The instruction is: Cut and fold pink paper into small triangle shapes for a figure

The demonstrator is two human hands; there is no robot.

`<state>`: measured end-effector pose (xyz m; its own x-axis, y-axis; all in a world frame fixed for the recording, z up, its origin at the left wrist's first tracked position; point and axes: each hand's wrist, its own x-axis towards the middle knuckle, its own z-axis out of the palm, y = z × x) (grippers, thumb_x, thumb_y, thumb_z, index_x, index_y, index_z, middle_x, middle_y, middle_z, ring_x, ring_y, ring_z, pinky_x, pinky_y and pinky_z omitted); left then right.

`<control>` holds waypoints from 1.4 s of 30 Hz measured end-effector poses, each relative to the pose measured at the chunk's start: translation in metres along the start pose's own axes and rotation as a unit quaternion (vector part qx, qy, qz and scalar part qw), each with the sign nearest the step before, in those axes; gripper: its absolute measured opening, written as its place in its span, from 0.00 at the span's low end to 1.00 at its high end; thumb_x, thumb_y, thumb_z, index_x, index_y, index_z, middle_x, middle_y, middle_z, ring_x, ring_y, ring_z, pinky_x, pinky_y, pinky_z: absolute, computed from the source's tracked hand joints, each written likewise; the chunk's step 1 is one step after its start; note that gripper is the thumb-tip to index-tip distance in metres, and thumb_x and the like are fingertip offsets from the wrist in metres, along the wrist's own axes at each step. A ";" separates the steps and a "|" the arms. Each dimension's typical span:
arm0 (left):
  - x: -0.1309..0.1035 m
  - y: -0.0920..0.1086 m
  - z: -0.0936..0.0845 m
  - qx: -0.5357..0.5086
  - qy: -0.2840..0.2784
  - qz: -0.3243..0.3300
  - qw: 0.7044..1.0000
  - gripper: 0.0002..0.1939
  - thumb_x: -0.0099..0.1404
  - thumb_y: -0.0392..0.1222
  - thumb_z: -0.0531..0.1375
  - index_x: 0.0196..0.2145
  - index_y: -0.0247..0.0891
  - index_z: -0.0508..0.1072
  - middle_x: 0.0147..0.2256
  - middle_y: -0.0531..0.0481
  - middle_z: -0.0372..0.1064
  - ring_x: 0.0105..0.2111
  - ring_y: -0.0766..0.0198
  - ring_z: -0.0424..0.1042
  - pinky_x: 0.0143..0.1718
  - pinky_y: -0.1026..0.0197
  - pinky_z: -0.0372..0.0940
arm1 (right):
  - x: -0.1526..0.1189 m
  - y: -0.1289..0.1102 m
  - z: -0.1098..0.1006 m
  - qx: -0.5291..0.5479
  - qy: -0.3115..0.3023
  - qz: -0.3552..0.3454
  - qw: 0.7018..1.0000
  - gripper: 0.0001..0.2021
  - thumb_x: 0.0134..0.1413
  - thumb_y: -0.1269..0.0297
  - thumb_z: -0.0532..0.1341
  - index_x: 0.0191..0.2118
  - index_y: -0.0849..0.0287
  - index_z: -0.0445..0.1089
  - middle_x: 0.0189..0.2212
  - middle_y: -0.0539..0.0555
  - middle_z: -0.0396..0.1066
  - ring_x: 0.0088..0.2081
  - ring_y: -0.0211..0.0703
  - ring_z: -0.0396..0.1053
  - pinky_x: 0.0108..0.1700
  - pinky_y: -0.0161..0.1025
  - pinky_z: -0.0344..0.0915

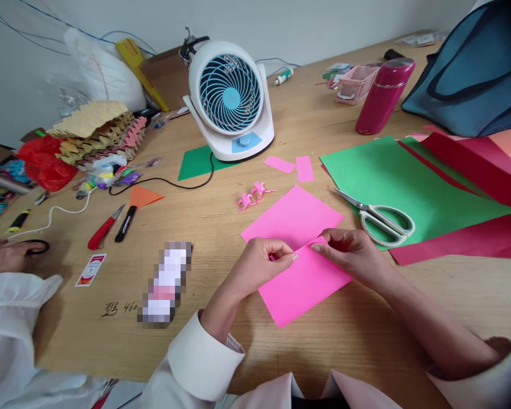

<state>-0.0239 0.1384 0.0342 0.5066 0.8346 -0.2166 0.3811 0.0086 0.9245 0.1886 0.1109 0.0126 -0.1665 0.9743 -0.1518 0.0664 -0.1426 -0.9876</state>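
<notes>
The left hand [258, 262] and right hand [355, 250] are both pinching the pink paper [304, 289], its gripped edge running crosswise between them.

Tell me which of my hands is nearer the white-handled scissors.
Right. Your right hand, pinching the pink paper, is just left of the scissors' handles, on your side of them. Your left hand is farther left, also pinching the paper.
</notes>
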 end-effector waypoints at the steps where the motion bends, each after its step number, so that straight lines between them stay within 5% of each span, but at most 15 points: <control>1: 0.000 0.000 0.000 0.001 -0.001 -0.001 1.000 0.12 0.61 0.43 0.61 0.24 0.34 0.73 0.22 0.56 0.60 0.24 0.71 0.56 0.25 0.66 0.51 | 0.000 0.000 0.000 0.002 -0.001 0.002 1.000 0.18 0.47 0.47 0.68 0.26 0.59 0.73 0.21 0.48 0.67 0.22 0.35 0.59 0.22 0.34 0.53; 13: 0.002 0.000 -0.001 -0.012 0.022 -0.010 1.000 0.14 0.61 0.46 0.61 0.24 0.33 0.74 0.22 0.52 0.65 0.23 0.69 0.59 0.24 0.66 0.53 | 0.000 0.000 -0.001 0.037 -0.009 -0.003 0.999 0.15 0.52 0.49 0.66 0.38 0.55 0.75 0.32 0.51 0.73 0.30 0.40 0.66 0.27 0.34 0.62; 19: 0.003 0.000 -0.001 -0.029 0.028 -0.019 0.999 0.14 0.60 0.46 0.61 0.23 0.33 0.73 0.22 0.54 0.65 0.23 0.70 0.59 0.24 0.66 0.52 | -0.002 0.003 -0.004 -0.060 0.038 -0.100 0.992 0.17 0.58 0.54 0.63 0.52 0.50 0.72 0.30 0.49 0.63 0.31 0.40 0.61 0.30 0.35 0.59; 26: 0.002 0.000 -0.001 -0.037 0.024 -0.026 0.999 0.15 0.61 0.47 0.61 0.23 0.33 0.73 0.22 0.54 0.64 0.23 0.70 0.59 0.24 0.66 0.52 | -0.004 0.004 -0.006 -0.084 0.029 -0.107 0.990 0.13 0.62 0.55 0.59 0.49 0.50 0.70 0.39 0.53 0.69 0.38 0.44 0.65 0.34 0.38 0.60; 34: 0.002 -0.002 -0.002 -0.031 0.017 -0.019 0.999 0.16 0.63 0.48 0.61 0.24 0.33 0.73 0.23 0.54 0.63 0.24 0.70 0.58 0.24 0.67 0.52 | -0.001 0.005 -0.005 -0.073 0.036 -0.110 0.991 0.11 0.62 0.56 0.60 0.47 0.52 0.70 0.38 0.52 0.68 0.39 0.43 0.65 0.37 0.38 0.61; 42: -0.003 0.002 0.002 0.001 0.019 -0.015 1.000 0.15 0.64 0.47 0.60 0.25 0.33 0.73 0.23 0.54 0.61 0.24 0.71 0.57 0.24 0.67 0.51 | 0.000 -0.001 0.002 0.061 0.017 -0.021 0.998 0.13 0.55 0.53 0.66 0.41 0.55 0.72 0.34 0.50 0.68 0.30 0.36 0.62 0.28 0.33 0.58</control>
<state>-0.0232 0.1352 0.0365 0.4651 0.8541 -0.2329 0.3979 0.0333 0.9168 0.1866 0.1105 0.0140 -0.1325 0.9849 -0.1113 -0.0598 -0.1200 -0.9910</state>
